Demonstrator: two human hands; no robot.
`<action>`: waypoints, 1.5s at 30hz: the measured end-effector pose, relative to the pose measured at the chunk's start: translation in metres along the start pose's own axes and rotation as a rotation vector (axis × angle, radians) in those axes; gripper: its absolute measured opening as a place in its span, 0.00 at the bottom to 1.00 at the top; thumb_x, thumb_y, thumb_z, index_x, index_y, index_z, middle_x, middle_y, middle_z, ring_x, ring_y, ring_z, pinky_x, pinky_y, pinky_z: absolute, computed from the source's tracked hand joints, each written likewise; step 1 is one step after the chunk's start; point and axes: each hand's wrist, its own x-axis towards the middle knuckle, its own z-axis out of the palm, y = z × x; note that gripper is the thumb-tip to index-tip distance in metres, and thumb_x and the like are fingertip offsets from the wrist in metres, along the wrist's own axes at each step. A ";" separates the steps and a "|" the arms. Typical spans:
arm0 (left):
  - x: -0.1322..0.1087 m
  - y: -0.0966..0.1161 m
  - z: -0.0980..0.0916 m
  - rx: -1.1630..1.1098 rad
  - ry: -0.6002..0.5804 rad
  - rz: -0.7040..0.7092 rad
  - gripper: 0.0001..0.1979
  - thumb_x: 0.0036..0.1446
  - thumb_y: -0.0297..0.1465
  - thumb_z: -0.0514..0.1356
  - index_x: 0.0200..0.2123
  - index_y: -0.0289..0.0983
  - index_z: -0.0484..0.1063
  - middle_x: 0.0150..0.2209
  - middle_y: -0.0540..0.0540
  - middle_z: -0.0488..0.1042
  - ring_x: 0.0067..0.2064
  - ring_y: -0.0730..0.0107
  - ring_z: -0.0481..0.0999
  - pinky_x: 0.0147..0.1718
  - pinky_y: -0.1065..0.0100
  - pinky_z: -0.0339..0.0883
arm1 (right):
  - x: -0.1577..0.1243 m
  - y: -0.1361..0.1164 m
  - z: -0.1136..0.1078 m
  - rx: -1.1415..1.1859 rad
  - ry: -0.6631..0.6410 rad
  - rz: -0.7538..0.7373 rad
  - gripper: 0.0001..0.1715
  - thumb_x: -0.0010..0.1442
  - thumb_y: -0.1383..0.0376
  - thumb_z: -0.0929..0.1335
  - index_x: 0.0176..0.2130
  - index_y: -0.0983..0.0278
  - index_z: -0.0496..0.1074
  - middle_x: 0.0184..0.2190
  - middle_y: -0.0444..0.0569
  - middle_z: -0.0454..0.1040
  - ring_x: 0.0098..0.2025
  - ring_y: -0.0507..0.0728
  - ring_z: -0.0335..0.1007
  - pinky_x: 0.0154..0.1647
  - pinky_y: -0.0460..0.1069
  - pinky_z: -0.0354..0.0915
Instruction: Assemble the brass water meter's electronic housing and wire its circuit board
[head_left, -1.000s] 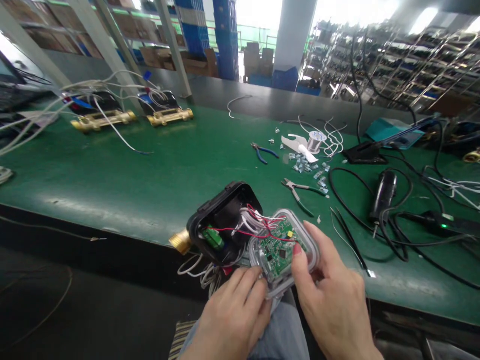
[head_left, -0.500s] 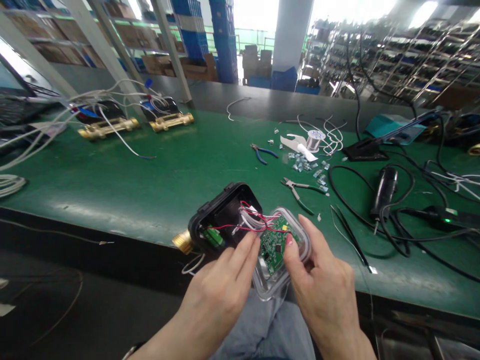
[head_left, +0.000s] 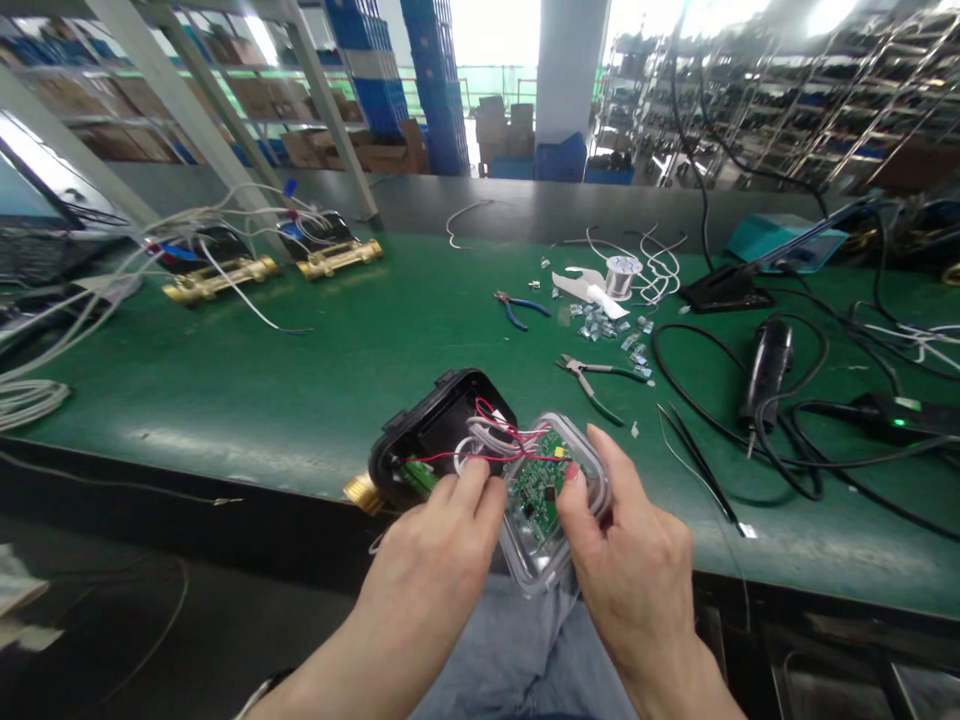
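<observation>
My right hand [head_left: 630, 535] grips a clear plastic cover [head_left: 529, 575] by its right side, thumb over the green circuit board [head_left: 536, 490] inside it. To its left, a black plastic housing [head_left: 420, 430] lies open and tilted at the bench edge, with a brass fitting [head_left: 363, 493] sticking out at its lower left. Red wires [head_left: 450, 456] and bundled white wires [head_left: 495, 434] run between housing and board. My left hand [head_left: 442, 540] reaches over the housing's near side, fingers curled together on the white wires; its fingertips are partly hidden.
Blue-handled cutters [head_left: 520, 308], green-handled cutters [head_left: 596, 383], a solder spool [head_left: 621, 280] and small scattered parts lie beyond. On the right are black tweezers [head_left: 701, 465], an electric screwdriver [head_left: 766, 380] and cables. Brass assemblies [head_left: 341, 258] sit at the back left.
My left hand's fingers have gone from extended over the board's edge to curled at the white wires, shifting slightly left. The white wires now form a loop there. My right hand keeps its grip.
</observation>
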 end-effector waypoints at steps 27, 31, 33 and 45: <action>-0.040 0.051 0.039 -0.233 0.240 -0.179 0.25 0.67 0.42 0.45 0.45 0.26 0.70 0.43 0.34 0.78 0.40 0.58 0.80 0.35 0.64 0.77 | 0.064 0.110 0.024 -0.226 -0.334 -0.245 0.20 0.66 0.55 0.60 0.44 0.67 0.71 0.41 0.56 0.72 0.44 0.63 0.66 0.47 0.55 0.62; -0.040 0.051 0.043 -0.255 0.301 -0.190 0.23 0.66 0.40 0.46 0.43 0.27 0.71 0.42 0.35 0.78 0.39 0.59 0.80 0.34 0.65 0.76 | 0.093 0.119 0.055 -0.271 -0.434 -0.307 0.18 0.62 0.52 0.64 0.33 0.65 0.69 0.33 0.56 0.70 0.40 0.64 0.63 0.45 0.57 0.61; -0.039 0.051 0.044 -0.258 0.314 -0.189 0.22 0.67 0.40 0.46 0.42 0.28 0.72 0.41 0.36 0.79 0.38 0.60 0.80 0.33 0.65 0.76 | 0.099 0.118 0.065 -0.243 -0.477 -0.327 0.17 0.62 0.54 0.64 0.28 0.62 0.65 0.28 0.53 0.68 0.36 0.62 0.63 0.42 0.55 0.61; -0.040 0.053 0.054 -0.302 0.323 -0.269 0.13 0.65 0.26 0.48 0.42 0.33 0.72 0.42 0.43 0.79 0.37 0.62 0.78 0.35 0.62 0.67 | 0.108 0.098 0.004 0.294 -0.185 0.069 0.23 0.67 0.51 0.50 0.33 0.59 0.63 0.41 0.53 0.73 0.45 0.61 0.69 0.45 0.61 0.66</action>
